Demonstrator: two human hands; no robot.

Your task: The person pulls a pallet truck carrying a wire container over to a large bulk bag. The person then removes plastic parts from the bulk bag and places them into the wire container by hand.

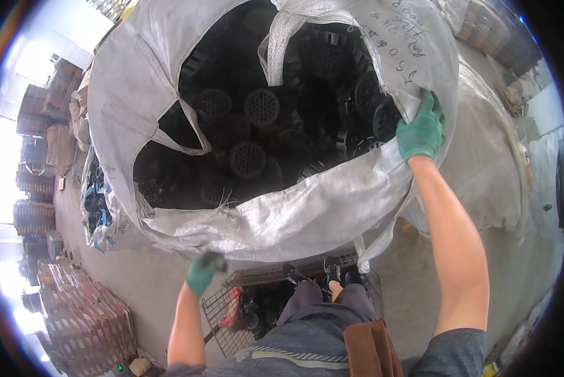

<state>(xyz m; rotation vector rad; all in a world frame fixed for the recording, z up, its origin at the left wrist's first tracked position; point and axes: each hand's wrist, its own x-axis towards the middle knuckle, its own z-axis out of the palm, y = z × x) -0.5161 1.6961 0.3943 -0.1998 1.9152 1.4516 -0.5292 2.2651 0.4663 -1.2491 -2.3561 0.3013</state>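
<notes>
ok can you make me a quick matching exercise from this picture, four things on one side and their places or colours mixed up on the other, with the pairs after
Column one
1. right hand
2. black round parts
3. cloth
4. wire basket

Column two
A. brown, at the lower edge of the picture
B. inside the large white bag
C. low down, by the person's shoes
D. green-gloved, on the bag's rim at the right

Right pairs
1-D, 2-B, 3-A, 4-C
</notes>
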